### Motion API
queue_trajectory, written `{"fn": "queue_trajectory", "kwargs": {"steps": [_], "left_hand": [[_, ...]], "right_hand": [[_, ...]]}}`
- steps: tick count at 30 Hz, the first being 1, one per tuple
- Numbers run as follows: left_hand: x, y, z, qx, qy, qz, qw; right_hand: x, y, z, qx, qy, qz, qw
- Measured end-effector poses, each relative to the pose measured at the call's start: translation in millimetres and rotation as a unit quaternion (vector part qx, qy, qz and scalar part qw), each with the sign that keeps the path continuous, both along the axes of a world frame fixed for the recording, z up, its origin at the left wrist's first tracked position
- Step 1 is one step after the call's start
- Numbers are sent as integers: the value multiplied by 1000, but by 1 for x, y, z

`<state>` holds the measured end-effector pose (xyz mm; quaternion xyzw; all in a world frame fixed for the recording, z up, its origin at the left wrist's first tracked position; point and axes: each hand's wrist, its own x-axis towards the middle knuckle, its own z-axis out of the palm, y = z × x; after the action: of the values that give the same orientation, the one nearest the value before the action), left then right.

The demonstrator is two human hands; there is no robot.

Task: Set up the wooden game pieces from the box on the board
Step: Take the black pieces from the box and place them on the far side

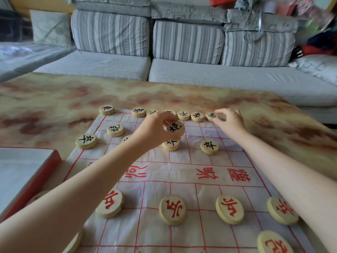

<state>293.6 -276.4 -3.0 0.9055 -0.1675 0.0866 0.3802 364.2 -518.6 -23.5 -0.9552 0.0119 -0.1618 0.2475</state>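
Observed from beside the table (54,99): the paper board (182,172) lies flat on it, red grid facing up, with the box (27,172) just off its left edge.

Left hand (156,132): raised above the far half of the board, fingers and thumb pinching a black-lettered disc (175,129) by its rim. The lettered face is tilted toward the person, presumably so the character can be read before it is placed.

Its twin (115,130) already sits on the far left side. In my judgement the held disc belongs on the mirrored point to the right, which is vacant.

Right hand (229,121): reached to the right end of the far row (183,115), fingers curled down over the corner. Something pale shows beneath them. I cannot tell whether the hand is grasping it or only nudging it into line.

The far row is mostly filled, with a gap near its left end. Black soldiers (209,147) and red soldiers (172,209) stand on their lines.

Assessment: setup is well advanced, and the remaining work is on the far side
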Motion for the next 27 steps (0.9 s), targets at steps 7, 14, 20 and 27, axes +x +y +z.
{"fn": "queue_trajectory", "kwargs": {"steps": [7, 14, 20, 27], "left_hand": [[7, -33, 0, -26, 12, -19, 999], [19, -78, 2, -23, 33, -52, 998], [47, -123, -5, 23, 58, -34, 997], [55, -148, -19, 81, 100, -43, 991]], "right_hand": [[-43, -80, -28, -4, 8, -30, 1000], [-52, -90, -29, 113, 2, -12, 994], [-48, -93, -31, 122, -9, -7, 993], [-49, -96, -32, 121, -28, 1, 992]]}}
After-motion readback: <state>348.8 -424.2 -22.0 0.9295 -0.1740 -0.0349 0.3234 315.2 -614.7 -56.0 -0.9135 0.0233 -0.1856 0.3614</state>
